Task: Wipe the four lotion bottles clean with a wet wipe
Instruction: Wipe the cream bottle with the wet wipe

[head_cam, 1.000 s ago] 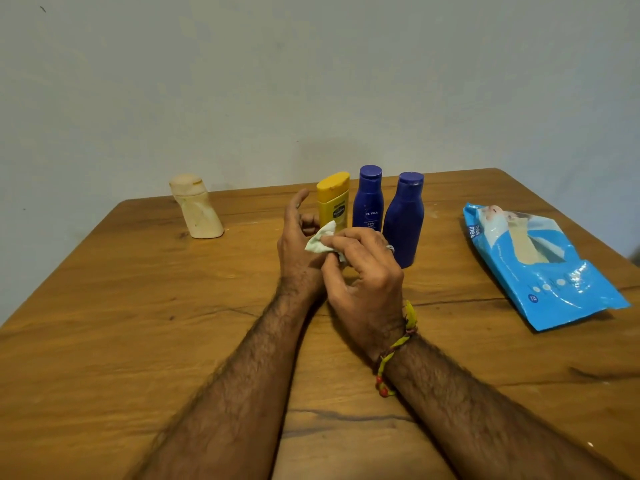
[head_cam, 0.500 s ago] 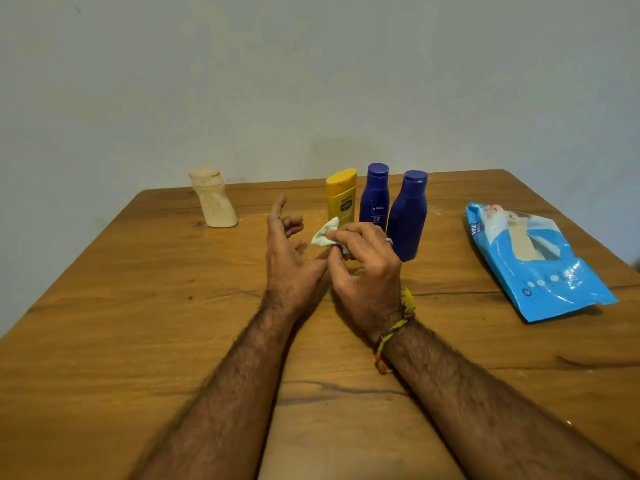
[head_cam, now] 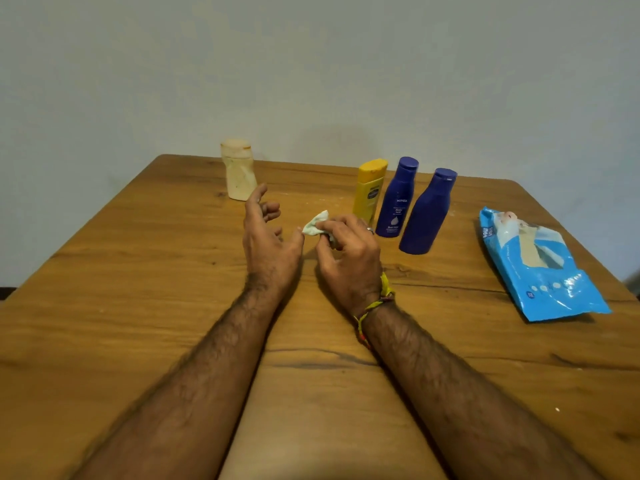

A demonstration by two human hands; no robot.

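My right fingers (head_cam: pixel 327 226) pinch the wipe (head_cam: pixel 316 226); my left hand (head_cam: pixel 266 239) is spread, empty. Cream bottle (head_cam: pixel 239 170) far left, three bottles (head_cam: pixel 398 199) right. Next, I judge: grab one and rub.

wooden table (head_cam: pixel 104 323), pale wall (head_cam: pixel 311 64)

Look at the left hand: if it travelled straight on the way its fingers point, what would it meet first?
Most likely the cream bottle. The left hand is open, fingers aimed up-table towards it, with only bare table between. Depth is hard to judge from one view.
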